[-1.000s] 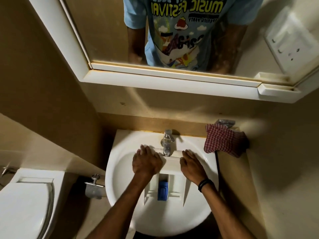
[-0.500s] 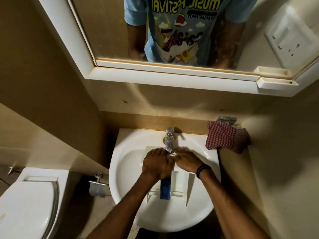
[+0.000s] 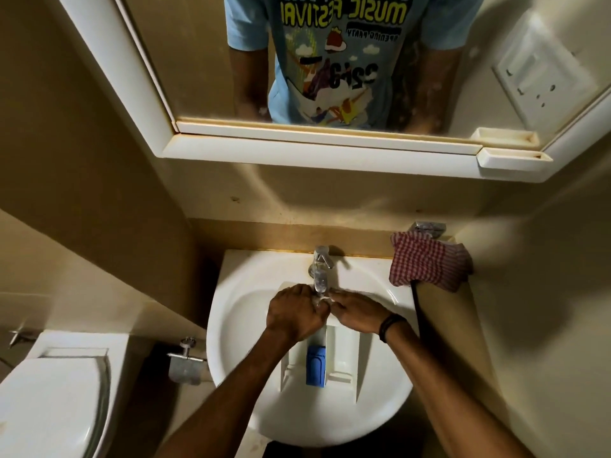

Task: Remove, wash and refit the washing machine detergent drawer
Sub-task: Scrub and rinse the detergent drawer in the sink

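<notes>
In the white sink (image 3: 231, 325), right under the tap (image 3: 320, 269), the drawer (image 3: 344, 355) is laid flat, with one end at the tap and the other end near the person. A blue piece (image 3: 316, 365) is seen in its middle slot. The far end of the drawer is covered by both hands. The left hand (image 3: 294, 314) is bent over that end with its fingers tucked down, but it cannot be told if the drawer is really squeezed. The right hand (image 3: 358, 314) is laid on the drawer with its fingers stretched out toward the tap, not closed on anything. A little water seems to be falling between the two hands.

The drawer is judged to be light and stiff, made of thin hard plastic, so it can be lifted with ease. It is wet, and maybe soapy, so it is likely to be slippery. It is best held by its two long side walls or by the thick front end, not by the blue piece, which may pop out.

A checked cloth (image 3: 426, 264) is hung just beside the sink on the right. A toilet (image 3: 49, 391) is seen well apart on the left.
</notes>
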